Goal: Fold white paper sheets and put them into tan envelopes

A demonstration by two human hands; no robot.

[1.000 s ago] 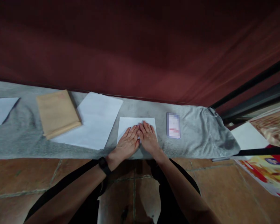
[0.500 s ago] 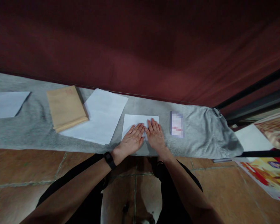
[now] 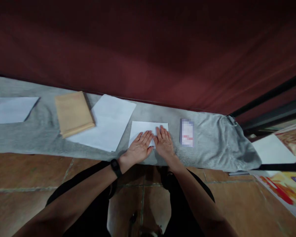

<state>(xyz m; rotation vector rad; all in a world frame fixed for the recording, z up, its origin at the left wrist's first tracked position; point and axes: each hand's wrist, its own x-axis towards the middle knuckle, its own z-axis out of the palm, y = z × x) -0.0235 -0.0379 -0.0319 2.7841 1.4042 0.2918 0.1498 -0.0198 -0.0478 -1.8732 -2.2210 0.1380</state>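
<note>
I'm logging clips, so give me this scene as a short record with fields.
Left hand: flat on the small white paper
Right hand: beside it, flat on the same paper
Left of hands: large white sheet, partly under a brown packet
Far left: another white sheet
Right of hands: pixelated rectangular item
Surface: grey cloth
Floor: brown tiles

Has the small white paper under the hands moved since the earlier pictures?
No, not visibly: against the large white sheet on its left, the small white paper keeps its place; the camera view shifted.
</note>
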